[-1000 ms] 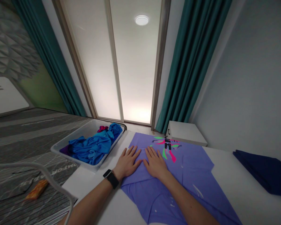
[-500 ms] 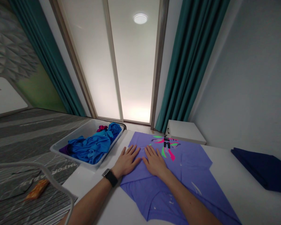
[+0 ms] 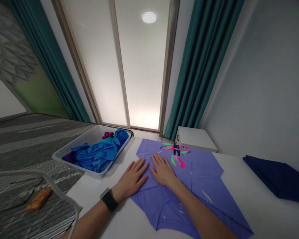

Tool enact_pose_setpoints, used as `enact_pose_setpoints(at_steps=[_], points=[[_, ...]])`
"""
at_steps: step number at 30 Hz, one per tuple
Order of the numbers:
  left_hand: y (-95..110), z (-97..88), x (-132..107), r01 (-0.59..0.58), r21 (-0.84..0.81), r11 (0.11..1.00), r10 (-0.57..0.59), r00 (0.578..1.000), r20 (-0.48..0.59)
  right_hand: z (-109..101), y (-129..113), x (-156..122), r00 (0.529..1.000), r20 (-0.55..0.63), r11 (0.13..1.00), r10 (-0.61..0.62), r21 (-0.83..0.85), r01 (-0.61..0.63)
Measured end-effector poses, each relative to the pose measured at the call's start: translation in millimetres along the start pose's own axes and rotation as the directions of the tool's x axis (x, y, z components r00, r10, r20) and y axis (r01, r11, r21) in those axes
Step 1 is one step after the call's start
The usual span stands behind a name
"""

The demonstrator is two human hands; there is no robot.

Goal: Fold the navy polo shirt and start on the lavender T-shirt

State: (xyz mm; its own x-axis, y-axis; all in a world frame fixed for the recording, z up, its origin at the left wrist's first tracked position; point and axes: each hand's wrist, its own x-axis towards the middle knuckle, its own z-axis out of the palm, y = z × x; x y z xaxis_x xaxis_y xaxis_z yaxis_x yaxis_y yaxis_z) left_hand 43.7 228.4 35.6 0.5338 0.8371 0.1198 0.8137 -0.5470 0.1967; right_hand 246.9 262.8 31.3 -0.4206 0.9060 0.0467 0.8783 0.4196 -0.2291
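Observation:
A purple T-shirt [image 3: 204,179] with a pink, green and black print lies spread over the white table [image 3: 126,212], its neckline toward me. My left hand [image 3: 133,177], a dark watch [image 3: 109,199] on its wrist, rests flat at the shirt's left edge with the fingers stretched out. Flat on the cloth just left of the print is my right hand [image 3: 161,169], its fingers pointing away from me. Neither hand grips anything. Some creases run across the shirt below my hands, and my right forearm covers part of it.
At the table's left stands a clear plastic bin [image 3: 64,147] with crumpled blue clothes [image 3: 96,154]. Dark navy folded cloth [image 3: 276,179] lies at the right. A white cabinet [image 3: 196,137] stands behind the table. A pale cable [image 3: 52,186] curves at lower left, near an orange packet [image 3: 38,199].
My left hand has slid slightly toward me and to the left along the shirt's edge. My right hand has stayed nearly in place, and the view has shifted a little.

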Motion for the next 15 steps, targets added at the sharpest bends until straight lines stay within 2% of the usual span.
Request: enact_pose_setpoints(at_steps=[5,8,12,15], points=[[0.9,-2.5,-6.8,-0.029,0.06,0.998,0.029,1.0,-0.007,-7.9,-0.3,-3.9,1.0,0.02,1.0,0.006,0.025,-0.006],[11.5,-7.2,-5.6,-0.066,0.077,0.995,0.069,0.997,-0.044,-17.7,3.5,-19.4,1.0,0.012,0.999,-0.009,0.036,0.008],[30.8,-8.2,-10.1,-0.186,0.074,0.98,0.191,0.98,-0.062,-29.8,17.4,-64.8,0.998,0.026,0.998,-0.061,0.024,0.061],[35.8,-2.1,-15.7,-0.24,0.074,0.968,0.246,0.967,-0.074,-31.8,30.1,-107.7,0.997,0.009,0.997,-0.08,0.023,0.079]])
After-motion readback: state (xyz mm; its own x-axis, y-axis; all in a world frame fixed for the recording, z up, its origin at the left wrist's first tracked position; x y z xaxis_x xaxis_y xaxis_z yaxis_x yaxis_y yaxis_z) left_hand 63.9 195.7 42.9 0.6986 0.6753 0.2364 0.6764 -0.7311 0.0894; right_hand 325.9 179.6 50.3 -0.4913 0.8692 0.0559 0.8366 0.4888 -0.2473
